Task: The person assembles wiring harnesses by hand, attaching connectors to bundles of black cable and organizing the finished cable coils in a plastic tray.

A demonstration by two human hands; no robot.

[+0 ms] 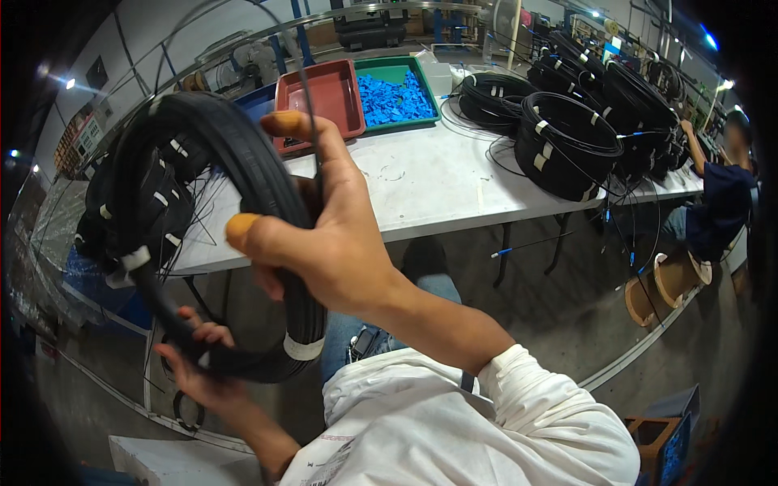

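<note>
A thick ring-shaped coil of black cable point(253, 158), bound with white tape bands, hangs upright in front of me at the left. My right hand point(344, 243) grips the coil's right side, with orange covers on the thumb and index fingertips. One loose strand of the cable arcs above the coil and passes beside the index finger. Low on the ring, my left hand point(209, 387) holds the bottom, its fingers showing through the opening; this hand is slightly blurred.
On the white table point(421, 194) stand a red tray point(320, 85) and a green tray point(432, 109) of small blue parts. Black cable coils point(567, 162) are piled at the right, others at far left. Another person point(725, 182) sits at far right, near wooden spools point(668, 283).
</note>
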